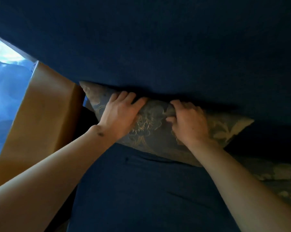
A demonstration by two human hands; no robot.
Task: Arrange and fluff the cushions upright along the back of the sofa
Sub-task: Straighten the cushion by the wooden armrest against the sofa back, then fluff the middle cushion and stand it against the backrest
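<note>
Patterned cushion [154, 133] leans against blue sofa back [158, 47]. Left hand [123, 113]: fingers together, curled over top edge. Right hand [189, 122] pinches a fabric fold (mid-cushion).

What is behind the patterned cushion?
The dark blue sofa back rises right behind the cushion. Their contact line lies in shadow, and the cushion covers whatever is lower down.
</note>
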